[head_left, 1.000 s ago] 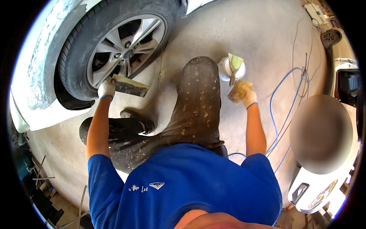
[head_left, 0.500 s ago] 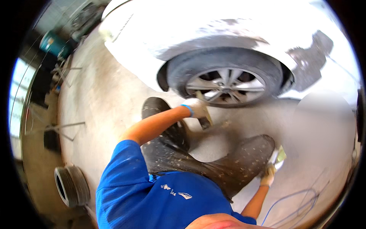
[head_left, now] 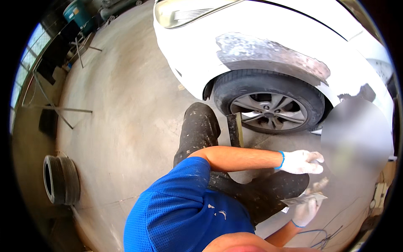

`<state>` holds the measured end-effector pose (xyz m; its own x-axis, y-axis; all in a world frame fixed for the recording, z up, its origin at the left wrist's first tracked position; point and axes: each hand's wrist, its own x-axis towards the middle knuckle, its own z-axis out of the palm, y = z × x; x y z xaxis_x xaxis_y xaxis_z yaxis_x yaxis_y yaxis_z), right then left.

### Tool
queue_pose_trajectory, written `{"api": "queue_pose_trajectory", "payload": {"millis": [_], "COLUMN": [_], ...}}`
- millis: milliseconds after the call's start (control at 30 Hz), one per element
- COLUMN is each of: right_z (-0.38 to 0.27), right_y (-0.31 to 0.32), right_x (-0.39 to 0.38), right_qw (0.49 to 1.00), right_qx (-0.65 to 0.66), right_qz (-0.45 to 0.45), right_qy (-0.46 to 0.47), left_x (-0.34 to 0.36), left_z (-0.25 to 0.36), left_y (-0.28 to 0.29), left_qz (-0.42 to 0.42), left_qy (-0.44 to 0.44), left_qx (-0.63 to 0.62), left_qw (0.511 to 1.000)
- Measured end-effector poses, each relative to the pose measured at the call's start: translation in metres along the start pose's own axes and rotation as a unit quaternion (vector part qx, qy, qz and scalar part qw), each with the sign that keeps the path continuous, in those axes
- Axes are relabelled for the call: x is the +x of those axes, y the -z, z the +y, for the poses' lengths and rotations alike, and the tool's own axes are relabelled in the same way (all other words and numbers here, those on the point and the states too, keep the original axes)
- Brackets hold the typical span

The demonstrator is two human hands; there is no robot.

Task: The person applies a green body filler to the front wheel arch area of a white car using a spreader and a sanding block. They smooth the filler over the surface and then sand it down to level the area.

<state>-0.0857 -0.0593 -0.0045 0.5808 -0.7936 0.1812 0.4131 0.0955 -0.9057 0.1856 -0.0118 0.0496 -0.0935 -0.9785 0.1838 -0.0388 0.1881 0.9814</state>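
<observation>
My left hand (head_left: 300,162), in a white glove with a blue cuff, reaches across my right thigh. Its fingers are apart and nothing shows in them. Close below it, my gloved right hand (head_left: 308,211) is closed on a thin greyish flat plate (head_left: 303,198). A tan, blurred piece (head_left: 317,185) sticks up beside the plate; its kind is unclear. A long dark sanding block (head_left: 234,131) with a yellowish side stands between my left knee and the car wheel (head_left: 270,111). Above the wheel, the white fender (head_left: 189,54) has a bare, sanded grey patch (head_left: 256,50).
Two stacked tyres (head_left: 61,180) lie on the left floor. Metal stands (head_left: 63,110) line the left wall, with a teal tank (head_left: 77,16) behind. Thin hoses (head_left: 325,237) lie at the lower right. A blurred round patch (head_left: 357,138) hides part of the right side.
My left hand has let go of the sanding block and moved right, toward my right hand. The block now stands by the wheel. My right hand has turned its plate flatter. The view has shifted.
</observation>
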Motion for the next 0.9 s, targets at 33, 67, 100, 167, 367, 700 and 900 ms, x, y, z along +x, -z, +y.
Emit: {"api": "queue_pose_trajectory", "payload": {"millis": [33,67,100,167,367,700,900], "right_z": [0.004,0.012,0.024,0.04,0.082,0.113,0.115], "right_y": [-0.018,-0.041,-0.073,-0.105,-0.128,-0.17,-0.219], "right_x": [0.004,0.007,0.01,0.007,0.024,0.06,0.082], "right_qw": [0.998,0.992,0.994,0.994,0.975,0.86,0.917], "right_qx": [-0.051,-0.091,-0.072,-0.033,0.044,0.361,0.225], "right_qz": [-0.038,-0.079,-0.084,-0.037,0.0,-0.004,-0.021], "right_qy": [0.013,0.021,-0.01,-0.1,-0.218,-0.36,-0.329], "left_x": [-0.001,-0.007,-0.025,-0.054,-0.139,-0.189,-0.2], "left_z": [-0.003,-0.005,-0.005,0.005,-0.003,-0.013,0.0], "left_y": [-0.001,0.001,0.008,0.017,0.055,0.101,0.113], "left_qz": [-0.003,0.001,-0.015,0.052,0.244,0.318,0.354], "left_qy": [-0.022,-0.035,-0.048,0.043,0.014,0.141,0.065], "left_qx": [-0.005,-0.004,-0.051,-0.241,-0.223,-0.161,-0.097], "left_qw": [1.0,0.999,0.997,0.968,0.944,0.924,0.928]}}
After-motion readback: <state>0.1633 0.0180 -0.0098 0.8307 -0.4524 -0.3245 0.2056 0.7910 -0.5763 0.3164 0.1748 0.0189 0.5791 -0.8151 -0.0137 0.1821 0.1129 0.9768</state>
